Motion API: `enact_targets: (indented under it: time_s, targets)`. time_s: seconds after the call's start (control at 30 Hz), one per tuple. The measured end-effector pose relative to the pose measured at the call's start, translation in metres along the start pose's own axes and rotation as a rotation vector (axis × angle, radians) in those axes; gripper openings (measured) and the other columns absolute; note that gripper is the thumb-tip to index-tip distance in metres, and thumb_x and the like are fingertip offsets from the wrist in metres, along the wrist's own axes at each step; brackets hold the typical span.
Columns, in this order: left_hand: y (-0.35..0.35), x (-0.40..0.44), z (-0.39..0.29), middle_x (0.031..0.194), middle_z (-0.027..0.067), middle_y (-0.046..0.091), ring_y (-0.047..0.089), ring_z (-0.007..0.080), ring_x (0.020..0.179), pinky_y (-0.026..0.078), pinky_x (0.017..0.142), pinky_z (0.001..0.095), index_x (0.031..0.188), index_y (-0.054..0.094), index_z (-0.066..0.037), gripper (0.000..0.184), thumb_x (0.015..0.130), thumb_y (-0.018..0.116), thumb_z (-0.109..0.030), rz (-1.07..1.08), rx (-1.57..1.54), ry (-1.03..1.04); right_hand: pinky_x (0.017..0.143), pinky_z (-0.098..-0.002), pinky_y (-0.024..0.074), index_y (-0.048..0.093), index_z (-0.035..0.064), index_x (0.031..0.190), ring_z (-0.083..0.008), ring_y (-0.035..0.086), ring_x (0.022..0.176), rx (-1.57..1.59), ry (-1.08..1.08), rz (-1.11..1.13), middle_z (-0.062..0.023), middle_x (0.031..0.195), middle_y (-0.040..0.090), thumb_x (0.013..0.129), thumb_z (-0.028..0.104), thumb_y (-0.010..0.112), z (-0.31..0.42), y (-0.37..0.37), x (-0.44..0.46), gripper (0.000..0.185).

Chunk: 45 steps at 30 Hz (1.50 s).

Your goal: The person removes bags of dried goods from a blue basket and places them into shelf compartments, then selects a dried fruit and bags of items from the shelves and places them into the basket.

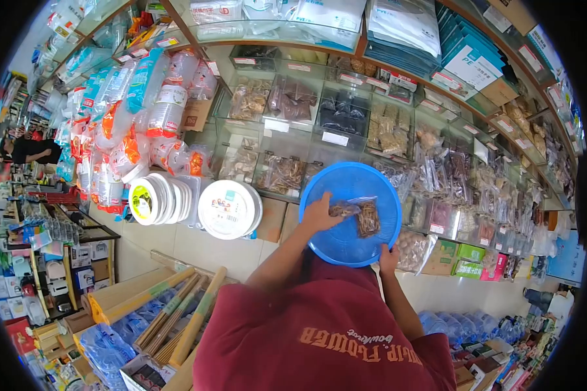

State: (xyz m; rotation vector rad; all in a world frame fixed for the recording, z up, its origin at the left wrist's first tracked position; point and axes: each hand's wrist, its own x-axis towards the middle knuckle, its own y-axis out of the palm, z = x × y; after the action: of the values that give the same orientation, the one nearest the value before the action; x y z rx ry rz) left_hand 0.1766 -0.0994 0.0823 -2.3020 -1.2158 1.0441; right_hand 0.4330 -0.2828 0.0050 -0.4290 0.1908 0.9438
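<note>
From my remote seat I watched through the head camera as both hands worked at a blue plastic basin, which was held in front of the maroon T-shirt, close against the lower edge of the glass-fronted display shelves. The left hand reached over the basin's left side, its fingers closed on the end of a small clear packet of brown dried goods. Just beside that, inside the basin, I saw a larger clear packet filled with brown, stick-like pieces. The right hand stood apart from the left and was clamped on the basin's rim at the lower right. Beyond the rim, the glass compartments carried bagged dried foods, among them a dark bag and a pale tan bag. To the left I made out a round white pack of stacked disposable ware, with sleeves of clear plastic cups hanging or stacked behind it. Green boxes stood low to the right, and wrapped rolls leaned at the lower left. Another person in dark clothing showed at the far left, well apart from the basin.
</note>
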Motion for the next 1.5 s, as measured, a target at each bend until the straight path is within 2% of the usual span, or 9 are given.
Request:
enact_targets:
  time_s: [0.13,0.2,0.33,0.43,0.5,0.7,1.03,1.33,1.5]
  targets:
    - [-0.05,-0.039,0.016,0.1,0.0134,0.059,0.063,0.025,0.095,0.051,0.077,0.0381,0.127,0.042,-0.005,0.066,0.073,0.074,-0.025,0.07,-0.416,0.136,0.059,-0.0257,0.0405,0.062,0.0015,0.085,-0.0081,0.049,0.064,0.022,0.01,-0.057,0.0007,0.072,0.057,0.083,0.007,0.056,0.013,-0.009,-0.006,0.009]
    - [-0.055,-0.036,0.049,0.088,0.0099,0.059,0.064,0.0205,0.089,0.051,0.074,0.0357,0.124,0.044,-0.004,0.06,0.074,0.073,-0.019,-0.244,-0.605,0.207,0.059,-0.0254,0.0406,0.063,0.0011,0.086,-0.0081,0.049,0.064,0.02,0.068,-0.06,0.0006,0.073,0.057,0.083,0.007,0.055,0.01,-0.015,-0.005,0.01]
    - [-0.095,-0.023,0.088,0.079,0.0083,0.051,0.057,0.0216,0.074,0.049,0.069,0.0322,0.122,0.048,-0.004,0.059,0.072,0.073,-0.021,-0.495,-0.553,0.104,0.061,-0.0252,0.0416,0.062,-0.001,0.087,-0.0082,0.051,0.067,0.0,0.034,-0.066,0.0002,0.075,0.059,0.083,0.007,0.055,0.014,-0.017,-0.008,0.011]
    - [-0.103,0.006,0.118,0.082,0.0107,0.057,0.06,0.0253,0.078,0.05,0.072,0.0341,0.118,0.05,0.0,0.057,0.072,0.072,-0.025,-0.596,-0.274,-0.09,0.062,-0.0255,0.0416,0.062,-0.002,0.086,-0.0084,0.05,0.067,0.039,-0.005,-0.092,0.0002,0.074,0.058,0.083,0.007,0.055,0.022,-0.011,-0.011,0.012]
    - [-0.104,0.025,0.126,0.1,0.0207,0.065,0.062,0.0343,0.098,0.049,0.082,0.0425,0.114,0.052,-0.001,0.055,0.073,0.072,-0.031,-0.54,-0.082,-0.326,0.062,-0.0256,0.0415,0.062,-0.0021,0.085,-0.0085,0.05,0.067,0.024,0.016,-0.099,0.0002,0.073,0.058,0.083,0.008,0.055,0.017,-0.011,-0.008,0.012]
    - [-0.096,0.067,0.113,0.12,0.0218,0.055,0.051,0.0383,0.114,0.043,0.094,0.0431,0.113,0.048,0.0,0.055,0.074,0.07,-0.032,-0.573,0.134,-0.55,0.062,-0.026,0.0416,0.061,-0.0023,0.084,-0.0088,0.05,0.067,0.073,0.067,-0.1,-0.0001,0.073,0.058,0.083,0.009,0.055,-0.004,-0.015,-0.004,0.013]
    - [-0.061,0.105,0.183,0.117,0.023,0.05,0.044,0.0403,0.115,0.04,0.096,0.0467,0.111,0.046,0.001,0.05,0.076,0.069,-0.026,-0.562,0.073,-0.284,0.066,-0.0267,0.0435,0.062,-0.0016,0.09,-0.0097,0.052,0.072,0.149,0.162,-0.095,-0.0022,0.08,0.06,0.083,0.01,0.055,-0.01,-0.014,-0.009,0.015]
    - [-0.031,0.085,0.169,0.117,0.0223,0.05,0.048,0.0405,0.111,0.043,0.091,0.0486,0.114,0.049,-0.005,0.046,0.08,0.068,-0.028,-0.716,0.032,-0.573,0.06,-0.0266,0.0413,0.06,-0.0002,0.086,-0.0087,0.05,0.068,0.145,0.185,-0.084,-0.0007,0.075,0.057,0.084,0.01,0.055,-0.006,-0.004,-0.006,0.012]
    - [-0.036,0.082,0.167,0.127,0.0209,0.048,0.046,0.042,0.117,0.043,0.095,0.0468,0.122,0.052,-0.007,0.049,0.082,0.065,-0.033,-0.416,0.164,-0.541,0.061,-0.0272,0.0422,0.061,-0.0009,0.087,-0.0094,0.051,0.068,0.106,0.193,-0.1,-0.0012,0.076,0.058,0.084,0.011,0.055,-0.005,-0.004,-0.003,0.013]
